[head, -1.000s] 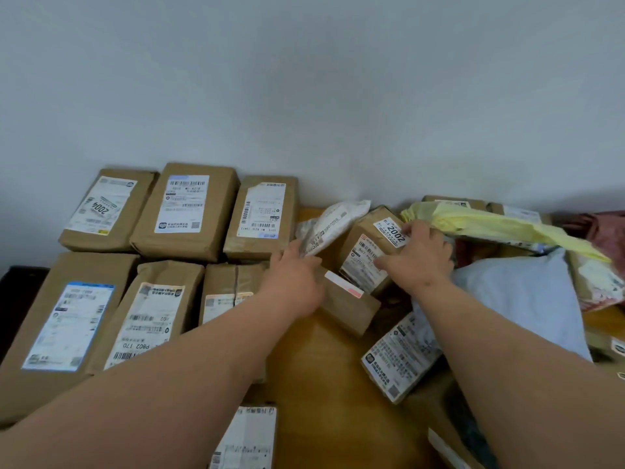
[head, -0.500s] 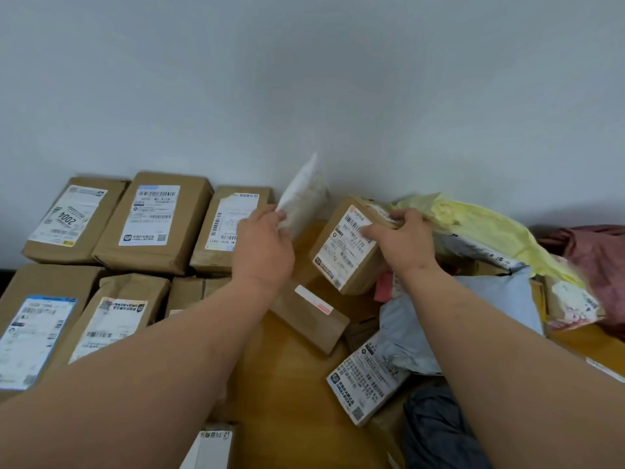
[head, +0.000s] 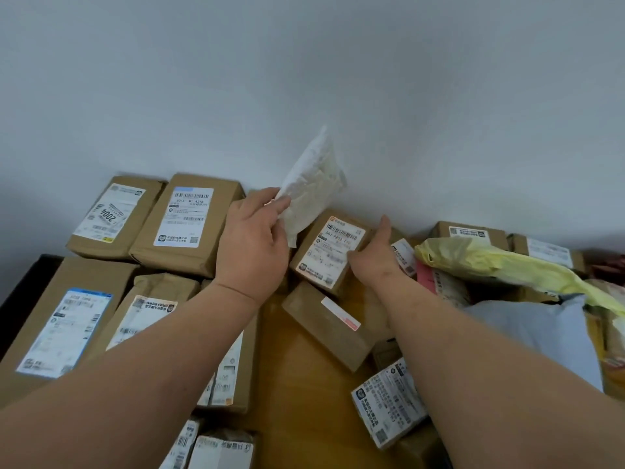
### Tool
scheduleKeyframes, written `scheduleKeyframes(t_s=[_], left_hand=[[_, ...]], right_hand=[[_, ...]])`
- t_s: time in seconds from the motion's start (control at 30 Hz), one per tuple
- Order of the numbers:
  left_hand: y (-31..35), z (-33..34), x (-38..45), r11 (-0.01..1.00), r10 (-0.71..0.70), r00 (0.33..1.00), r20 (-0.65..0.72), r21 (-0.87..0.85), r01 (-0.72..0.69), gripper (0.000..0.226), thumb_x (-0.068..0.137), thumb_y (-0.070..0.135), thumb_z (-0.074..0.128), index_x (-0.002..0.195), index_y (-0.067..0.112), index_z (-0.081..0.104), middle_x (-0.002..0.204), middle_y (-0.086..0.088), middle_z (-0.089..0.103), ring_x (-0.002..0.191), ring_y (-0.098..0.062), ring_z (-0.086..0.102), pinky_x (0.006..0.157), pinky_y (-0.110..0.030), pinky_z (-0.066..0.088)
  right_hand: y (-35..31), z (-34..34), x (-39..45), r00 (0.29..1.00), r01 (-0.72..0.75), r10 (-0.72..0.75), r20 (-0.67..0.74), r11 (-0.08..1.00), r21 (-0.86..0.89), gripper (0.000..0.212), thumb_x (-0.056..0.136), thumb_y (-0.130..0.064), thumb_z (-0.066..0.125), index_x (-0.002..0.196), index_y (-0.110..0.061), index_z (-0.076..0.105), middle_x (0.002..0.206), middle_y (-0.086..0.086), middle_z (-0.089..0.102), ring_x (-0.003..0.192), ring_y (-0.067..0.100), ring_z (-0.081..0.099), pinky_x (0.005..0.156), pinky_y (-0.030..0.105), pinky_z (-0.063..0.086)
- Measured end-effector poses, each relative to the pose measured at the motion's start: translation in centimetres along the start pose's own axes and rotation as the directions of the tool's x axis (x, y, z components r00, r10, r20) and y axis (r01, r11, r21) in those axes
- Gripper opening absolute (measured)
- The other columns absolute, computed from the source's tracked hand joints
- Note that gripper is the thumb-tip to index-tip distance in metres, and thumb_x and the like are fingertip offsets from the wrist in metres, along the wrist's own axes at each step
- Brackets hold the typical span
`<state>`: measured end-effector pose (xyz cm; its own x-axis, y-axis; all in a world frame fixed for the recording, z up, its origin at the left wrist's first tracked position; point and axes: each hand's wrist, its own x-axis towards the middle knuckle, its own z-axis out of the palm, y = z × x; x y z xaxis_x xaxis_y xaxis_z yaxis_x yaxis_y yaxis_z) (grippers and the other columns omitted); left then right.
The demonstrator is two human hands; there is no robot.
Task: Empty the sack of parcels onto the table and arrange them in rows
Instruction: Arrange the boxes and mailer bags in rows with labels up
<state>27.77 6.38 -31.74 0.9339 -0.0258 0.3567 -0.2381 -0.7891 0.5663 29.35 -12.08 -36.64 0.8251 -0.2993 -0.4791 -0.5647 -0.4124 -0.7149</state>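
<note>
Pinching a white padded mailer [head: 313, 191] upright above the table [head: 304, 401], the left hand [head: 252, 242] lifts it clear; the right hand [head: 375, 255], fingers straight, rests on a brown box [head: 329, 252] labelled "507 P803 170"; another parcel [head: 113, 214] reads "2004"

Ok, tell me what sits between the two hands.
Head view: the left hand holds up a white pouch; a brown box with a barcode label sits between it and the right hand, which touches that box.
</note>
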Motion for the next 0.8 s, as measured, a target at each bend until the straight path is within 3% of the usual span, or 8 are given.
scheduleKeyframes(t_s=[0.1, 0.23, 0.33, 0.4, 0.53, 0.63, 0.7, 0.8], left_hand=[[-0.4, 0.0, 0.0, 0.999, 0.049, 0.998, -0.03, -0.012, -0.049, 0.033, 0.091, 0.002, 0.054, 0.12, 0.005, 0.068, 0.129, -0.011, 0.061, 0.118, -0.029, 0.052, 0.1, -0.025, 0.035], [-0.6, -0.1, 0.1, 0.986, 0.166, 0.986, -0.014, 0.031, -0.166, 0.037, 0.089, 0.01, 0.046, 0.117, 0.005, 0.07, 0.126, -0.011, 0.063, 0.111, -0.034, 0.056, 0.096, -0.026, 0.038], [0.1, 0.0, -0.5, 0.949, 0.308, 0.951, 0.039, 0.057, -0.31, 0.039, 0.087, 0.01, 0.047, 0.121, 0.007, 0.068, 0.126, -0.009, 0.063, 0.107, -0.032, 0.054, 0.092, -0.031, 0.046], [0.5, 0.4, -1.4, 0.895, 0.422, 0.896, 0.138, 0.097, -0.436, 0.042, 0.086, 0.006, 0.053, 0.127, 0.008, 0.064, 0.132, -0.006, 0.06, 0.11, -0.03, 0.048, 0.095, -0.035, 0.047], [-0.2, 1.4, -3.3, 0.753, 0.509, 0.755, 0.414, 0.211, -0.623, 0.049, 0.087, 0.016, 0.052, 0.135, 0.008, 0.058, 0.144, -0.004, 0.051, 0.113, -0.028, 0.044, 0.098, -0.039, 0.049], [-0.3, 1.4, -3.8, 0.751, 0.395, 0.706, 0.588, 0.235, -0.616, 0.052, 0.091, 0.024, 0.044, 0.141, 0.012, 0.051, 0.153, -0.002, 0.038, 0.125, -0.028, 0.04, 0.104, -0.038, 0.047], [0.3, 1.4, -3.8, 0.788, 0.308, 0.675, 0.671, 0.218, -0.576, 0.057, 0.096, 0.024, 0.047, 0.151, 0.018, 0.035, 0.162, 0.006, 0.015, 0.141, -0.024, 0.024, 0.112, -0.039, 0.04], [1.8, 1.3, -3.6, 0.834, 0.23, 0.688, 0.688, 0.226, -0.504, 0.056, 0.099, 0.026, 0.045, 0.153, 0.025, 0.029, 0.164, 0.011, 0.002, 0.147, -0.018, 0.01, 0.116, -0.037, 0.034]], right_hand=[[-0.4, 1.2, 0.4, 1.0, -0.015, 0.013, 0.027, 0.997, 0.07, 0.08, 0.098, -0.004, 0.05, 0.155, -0.022, -0.002, 0.133, 0.01, 0.058, 0.111, 0.024, 0.061, 0.085, 0.033, 0.049], [-1.2, 1.4, 1.5, 0.997, -0.077, 0.069, 0.035, 0.957, 0.279, 0.067, 0.099, -0.009, 0.049, 0.155, -0.022, 0.015, 0.133, 0.01, 0.057, 0.103, 0.021, 0.06, 0.068, 0.02, 0.048], [-1.1, 0.7, 2.0, 0.991, -0.115, 0.133, -0.006, 0.876, 0.469, 0.047, 0.095, -0.016, 0.05, 0.141, -0.017, 0.042, 0.129, 0.014, 0.06, 0.103, 0.025, 0.059, 0.086, 0.04, 0.054], [-1.3, -0.4, 1.8, 0.982, -0.184, 0.156, 0.105, 0.696, 0.694, 0.034, 0.096, -0.033, 0.047, 0.123, -0.014, 0.057, 0.121, 0.018, 0.066, 0.096, 0.027, 0.063, 0.091, 0.044, 0.052], [-1.7, -3.9, 1.2, 0.867, -0.431, -0.089, 0.49, 0.358, 0.828, 0.091, 0.072, -0.076, 0.057, 0.135, -0.012, 0.053, 0.135, 0.022, 0.057, 0.125, 0.043, 0.053, 0.108, 0.055, 0.037], [-2.0, -5.7, 0.1, 0.857, -0.426, -0.036, 0.514, 0.511, 0.746, 0.071, 0.083, -0.046, 0.07, 0.137, -0.005, 0.05, 0.129, 0.022, 0.062, 0.117, 0.043, 0.06, 0.096, 0.054, 0.05], [-2.3, -6.6, -0.4, 0.921, -0.333, 0.073, 0.383, 0.659, 0.674, 0.038, 0.093, -0.013, 0.062, 0.128, 0.0, 0.054, 0.112, 0.019, 0.071, 0.098, 0.036, 0.071, 0.078, 0.048, 0.06], [-2.1, -8.1, -0.6, 0.98, -0.183, 0.092, 0.177, 0.766, 0.616, 0.032, 0.088, 0.004, 0.062, 0.119, -0.002, 0.056, 0.105, 0.016, 0.071, 0.088, 0.033, 0.073, 0.07, 0.052, 0.06]])
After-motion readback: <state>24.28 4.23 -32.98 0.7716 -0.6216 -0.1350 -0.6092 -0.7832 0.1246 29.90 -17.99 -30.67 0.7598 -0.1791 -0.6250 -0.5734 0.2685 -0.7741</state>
